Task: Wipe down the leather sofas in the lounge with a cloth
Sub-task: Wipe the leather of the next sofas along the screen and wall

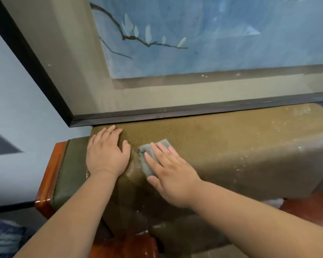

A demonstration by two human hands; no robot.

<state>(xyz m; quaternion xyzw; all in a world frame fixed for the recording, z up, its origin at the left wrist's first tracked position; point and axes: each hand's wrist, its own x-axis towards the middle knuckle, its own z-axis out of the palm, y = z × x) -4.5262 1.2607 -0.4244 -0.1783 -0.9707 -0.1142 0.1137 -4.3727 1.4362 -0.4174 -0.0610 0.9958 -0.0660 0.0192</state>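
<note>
Atop the sofa back (222, 142), flat right hand (172, 175) presses cloth (147, 161); left hand (106, 151) flat beside.

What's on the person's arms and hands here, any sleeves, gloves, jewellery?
Nothing worn that shows. Left hand and right hand are bare: no gloves, rings, watch or bands. Both forearms are bare to the frame edge, so any sleeve ends out of view. No markings visible.

A: Where was the cloth (149, 158)?
B: On top of the sofa back (222, 144), under the right hand (172, 175), near the left end.
A: Left hand (106, 151)?
B: Flat on the sofa back, just left of the cloth.
A: Behind?
B: Framed picture (175, 53) on the wall, directly behind the sofa back. Wooden armrest (48, 175) at far left, lower.
</note>
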